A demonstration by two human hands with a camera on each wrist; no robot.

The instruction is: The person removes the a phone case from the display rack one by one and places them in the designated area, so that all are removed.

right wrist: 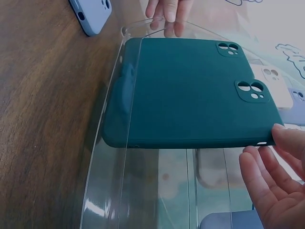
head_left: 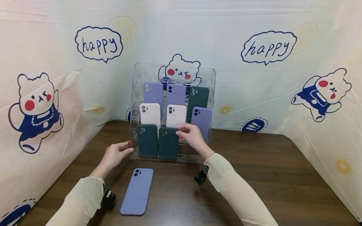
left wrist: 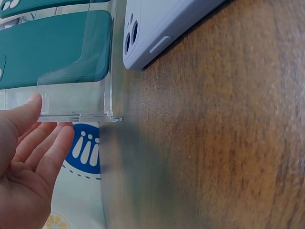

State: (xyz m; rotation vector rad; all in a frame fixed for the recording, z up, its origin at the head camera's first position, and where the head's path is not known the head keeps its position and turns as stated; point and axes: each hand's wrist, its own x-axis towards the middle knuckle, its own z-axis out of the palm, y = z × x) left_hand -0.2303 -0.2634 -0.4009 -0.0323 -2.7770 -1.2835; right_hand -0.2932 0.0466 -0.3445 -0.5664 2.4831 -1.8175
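A clear tiered display stand [head_left: 195, 158] stands on the table with phone cases propped in its rows. My right hand [head_left: 192, 135] pinches the upper right corner of a dark green phone case [head_left: 168, 145] in the bottom row; thumb and fingers grip that corner in the right wrist view. To its left, a second green case [head_left: 147, 141] stands in the same row. My left hand [head_left: 115, 154] holds the stand's left side edge, thumb on one face and fingers on the other in the left wrist view. A purple phone case [head_left: 137, 192] lies on the table, nearer me.
Behind the green cases stand two white cases [head_left: 150, 113] and a purple case [head_left: 202, 121]. Higher up are two purple cases [head_left: 153, 94] and a green case [head_left: 199, 99]. Printed cloth [head_left: 226, 75] hangs around the wooden table [head_left: 254, 175].
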